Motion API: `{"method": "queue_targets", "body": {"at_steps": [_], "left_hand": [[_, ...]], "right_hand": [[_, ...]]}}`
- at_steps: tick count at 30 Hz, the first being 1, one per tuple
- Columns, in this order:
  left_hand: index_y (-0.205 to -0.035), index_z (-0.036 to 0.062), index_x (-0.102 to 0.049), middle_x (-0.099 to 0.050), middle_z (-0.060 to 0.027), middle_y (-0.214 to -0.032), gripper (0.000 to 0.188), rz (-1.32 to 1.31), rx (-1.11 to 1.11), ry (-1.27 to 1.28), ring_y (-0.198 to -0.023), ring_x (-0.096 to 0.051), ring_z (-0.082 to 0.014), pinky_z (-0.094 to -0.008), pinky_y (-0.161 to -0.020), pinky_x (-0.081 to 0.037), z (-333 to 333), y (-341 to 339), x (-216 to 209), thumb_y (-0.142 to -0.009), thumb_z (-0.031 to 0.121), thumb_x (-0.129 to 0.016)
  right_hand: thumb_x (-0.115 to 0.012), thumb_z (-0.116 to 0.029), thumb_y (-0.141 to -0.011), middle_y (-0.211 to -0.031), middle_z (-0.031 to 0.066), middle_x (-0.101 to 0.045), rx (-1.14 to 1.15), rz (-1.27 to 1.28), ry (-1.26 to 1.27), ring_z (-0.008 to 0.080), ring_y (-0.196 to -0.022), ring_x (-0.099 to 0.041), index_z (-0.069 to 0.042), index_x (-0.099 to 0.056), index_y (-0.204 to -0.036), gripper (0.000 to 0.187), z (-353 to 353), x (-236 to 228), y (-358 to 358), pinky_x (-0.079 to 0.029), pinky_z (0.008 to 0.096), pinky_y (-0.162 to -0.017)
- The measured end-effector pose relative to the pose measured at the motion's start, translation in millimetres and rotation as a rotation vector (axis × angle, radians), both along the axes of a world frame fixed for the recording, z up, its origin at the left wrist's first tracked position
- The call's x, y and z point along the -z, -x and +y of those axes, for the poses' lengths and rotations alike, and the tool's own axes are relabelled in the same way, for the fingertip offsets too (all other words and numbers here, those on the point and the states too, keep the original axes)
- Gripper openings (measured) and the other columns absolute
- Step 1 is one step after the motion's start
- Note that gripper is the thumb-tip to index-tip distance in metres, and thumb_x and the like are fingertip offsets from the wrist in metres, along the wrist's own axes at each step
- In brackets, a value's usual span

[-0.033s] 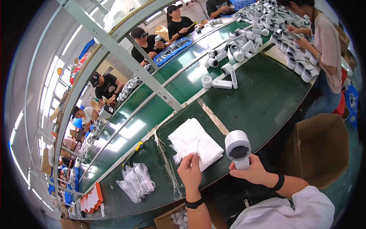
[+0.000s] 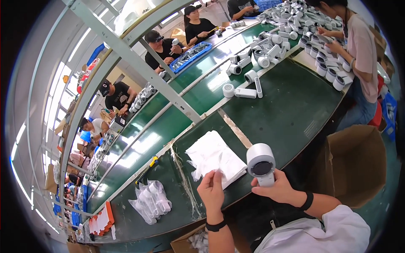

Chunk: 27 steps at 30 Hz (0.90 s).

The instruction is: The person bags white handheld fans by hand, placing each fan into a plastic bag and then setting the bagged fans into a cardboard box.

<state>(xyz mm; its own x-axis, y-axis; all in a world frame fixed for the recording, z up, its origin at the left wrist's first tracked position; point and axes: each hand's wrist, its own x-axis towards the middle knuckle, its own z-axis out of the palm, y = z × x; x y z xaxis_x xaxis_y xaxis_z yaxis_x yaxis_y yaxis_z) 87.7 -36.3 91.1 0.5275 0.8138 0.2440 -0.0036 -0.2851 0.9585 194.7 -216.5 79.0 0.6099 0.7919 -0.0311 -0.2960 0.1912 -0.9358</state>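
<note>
My right hand point(image 2: 276, 187) is closed around the handle of a white hair dryer point(image 2: 260, 157). Its round barrel faces up, with a dark disc on the side toward me. Thumb and fingertips of my left hand point(image 2: 211, 192) pinch together at the near edge of a stack of thin white bags point(image 2: 219, 154). That stack lies flat on the dark green table point(image 2: 287, 114), just left of the hair dryer. Further left, several clear-wrapped white pieces point(image 2: 152, 201) lie in a bunch.
A yellow-and-black cutter point(image 2: 147, 169) lies beyond the wrapped pieces. Orange-and-white boxes point(image 2: 101, 221) stand far left. Loose dryers point(image 2: 247, 90) sit by the green conveyor point(image 2: 168, 120). An upright metal post point(image 2: 152, 76) crosses the view. An open carton point(image 2: 354, 164) stands right; co-workers sit around.
My right hand has shifted the hair dryer slightly left. The left hand stays at the edge of the bag stack.
</note>
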Motion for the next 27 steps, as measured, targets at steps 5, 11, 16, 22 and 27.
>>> {"method": "queue_targets", "body": {"at_steps": [5,11,16,22,27], "left_hand": [[-0.101,-0.0079,-0.066,-0.069,-0.0082,-0.086,0.016,-0.231,0.143,0.368,-0.077,-0.064,-0.0119,-0.0234,-0.072,-0.051,-25,5,12,-0.091,0.004,-0.066],[-0.102,-0.0069,-0.067,-0.069,-0.0096,-0.086,0.018,-0.232,0.187,0.418,-0.076,-0.064,-0.0128,-0.0237,-0.072,-0.052,-28,7,23,-0.089,0.004,-0.069],[-0.099,-0.0040,-0.064,-0.069,-0.0108,-0.089,0.012,-0.414,0.225,0.606,-0.078,-0.066,-0.0171,-0.0289,-0.073,-0.054,-26,6,21,-0.093,0.007,-0.064],[-0.100,0.0011,-0.057,-0.065,-0.0076,-0.092,0.010,-0.561,0.103,0.792,-0.081,-0.065,-0.0165,-0.0310,-0.073,-0.054,-25,2,8,-0.098,0.011,-0.055],[-0.097,0.0018,-0.058,-0.060,-0.0017,-0.085,0.007,-0.442,-0.001,0.511,-0.071,-0.054,-0.0072,-0.0212,-0.063,-0.045,-30,0,9,-0.097,0.009,-0.057]], "right_hand": [[-0.080,-0.012,-0.076,-0.098,0.0030,-0.067,0.132,-0.112,-0.055,0.0083,-0.089,-0.060,-0.003,-0.061,-0.109,0.039,33,0,4,-0.049,0.0257,-0.081],[-0.079,-0.009,-0.074,-0.091,0.0016,-0.066,0.142,-0.148,-0.008,0.0082,-0.083,-0.061,-0.002,-0.062,-0.103,0.034,45,-3,2,-0.051,0.0267,-0.075],[-0.075,-0.006,-0.074,-0.085,0.0016,-0.066,0.258,-0.120,-0.002,0.0080,-0.078,-0.061,-0.002,-0.061,-0.095,0.026,47,-4,0,-0.051,0.0263,-0.071],[-0.073,-0.004,-0.074,-0.081,0.0032,-0.065,0.290,-0.041,-0.015,0.0088,-0.068,-0.060,-0.001,-0.058,-0.094,0.025,44,-1,-6,-0.050,0.0250,-0.060],[-0.072,-0.002,-0.075,-0.082,0.0032,-0.065,0.268,-0.021,-0.005,0.0088,-0.069,-0.060,-0.001,-0.056,-0.098,0.028,37,-2,-6,-0.050,0.0251,-0.061]]}}
